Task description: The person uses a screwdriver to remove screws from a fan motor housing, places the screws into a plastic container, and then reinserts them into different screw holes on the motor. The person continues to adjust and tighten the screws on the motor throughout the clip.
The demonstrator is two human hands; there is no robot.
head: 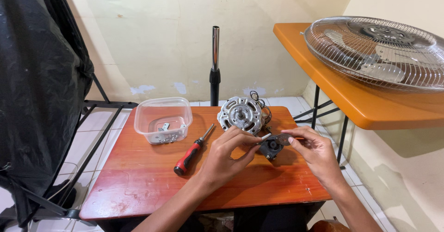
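Hands meet just in front of the fan motor [241, 114], which stands near the far edge of the reddish wooden surface [138, 176]. We see the left hand [226, 155] with its grip pinched on a small silver pin [265, 137], fingertips closed round the near end while the bright tip points toward the right hand. The right hand [317, 151] has thumb and fingers closed on a thin dark round disc [283, 139], held just right of the motor and above a small black part [271, 148] that rests on the surface directly in front of the motor. Pin tip and disc are very close; we cannot tell whether they touch.

Left of the motor lies a screwdriver [192, 152] with a red and black handle, its shaft aimed toward the motor. Farther left of the motor sits a clear plastic tub [163, 119] holding small metal pieces. Behind the motor a chromed pole [215, 63] rises by the wall. Right of the motor, an orange table [365, 107] carries a wire fan guard [379, 51].
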